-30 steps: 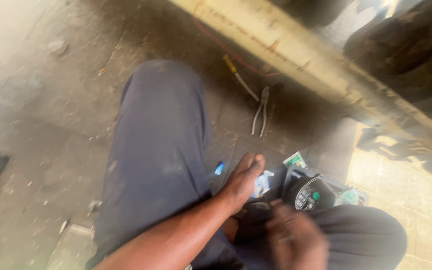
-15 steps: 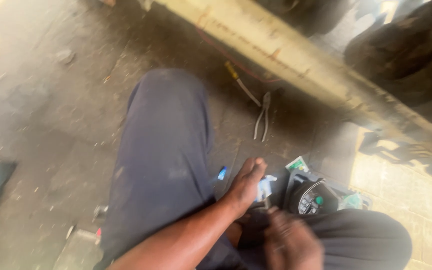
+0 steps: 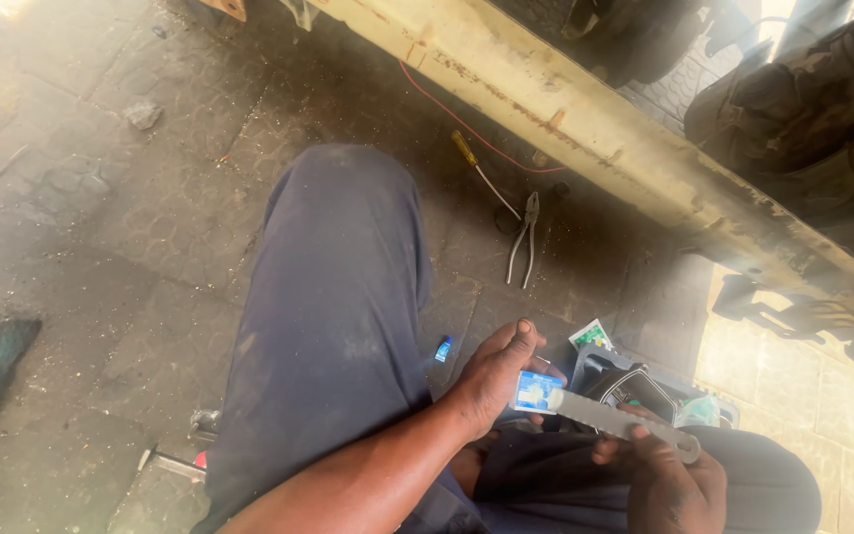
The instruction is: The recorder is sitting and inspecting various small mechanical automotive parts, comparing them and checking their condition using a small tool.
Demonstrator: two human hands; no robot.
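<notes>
left hand [image 3: 494, 381] pinching grey strip [image 3: 610, 416] — right hand [image 3: 666, 475] gripping

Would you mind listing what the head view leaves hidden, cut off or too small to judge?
- Right hand: cut off by the bottom edge.
- Flat grey strip: its label end is covered by the left hand.
- Dark box: mostly hidden behind strip and hands.
- Small blue item on the floor: too small to identify.
- Pliers: jaws in shadow.

Grimy paved floor [image 3: 130, 227], bearing pliers [image 3: 523, 240], a yellow-handled screwdriver [image 3: 481, 170], a red wire [image 3: 457, 111], a small blue piece [image 3: 443, 348], and a stone [image 3: 142, 115].
</notes>
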